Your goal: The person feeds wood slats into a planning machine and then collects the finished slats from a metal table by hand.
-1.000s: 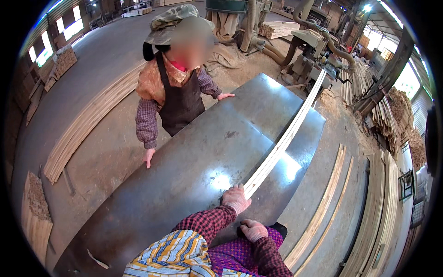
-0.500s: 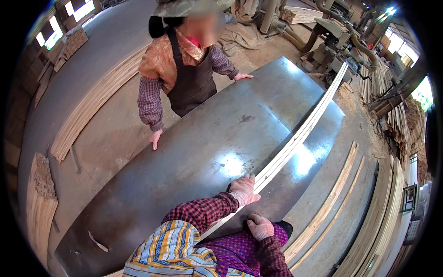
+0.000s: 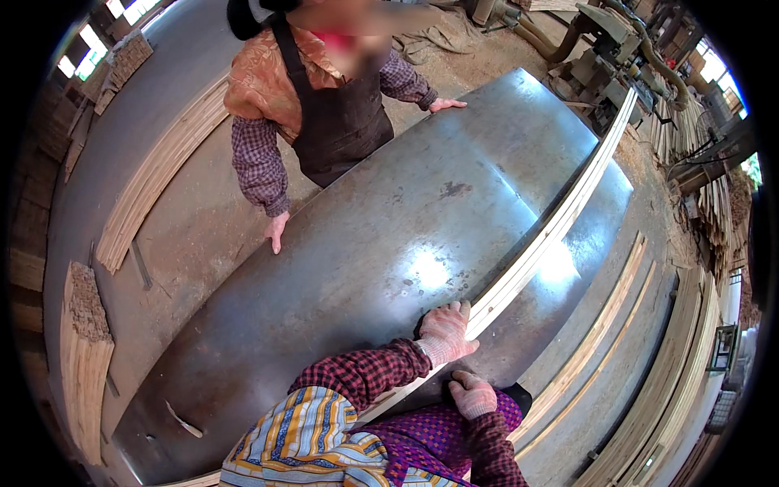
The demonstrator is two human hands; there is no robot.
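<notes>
Long pale wooden strips (image 3: 531, 250), lying side by side, run diagonally across a dark, shiny metal-topped table (image 3: 357, 260). My left hand (image 3: 446, 333), in a pinkish knit glove, is closed over the strips near their closer part, its fingers wrapped on their far side. The near ends of the strips pass beneath my left sleeve and are partly hidden. My right hand (image 3: 473, 395), gloved alike, rests curled on my purple checked lap beside the table edge. Nothing shows in it.
Across the table a person in a dark apron (image 3: 341, 122) has both hands on its edge. A machine with hoses (image 3: 608, 69) stands at the strips' far end. Wooden strips (image 3: 584, 337) and a stack of boards (image 3: 661, 390) lie right; bundled timber (image 3: 85, 365) stands left.
The whole view has shifted, so the table and strips appear a little farther right. My left hand stays closed on the strips, and my right hand remains on my lap.
</notes>
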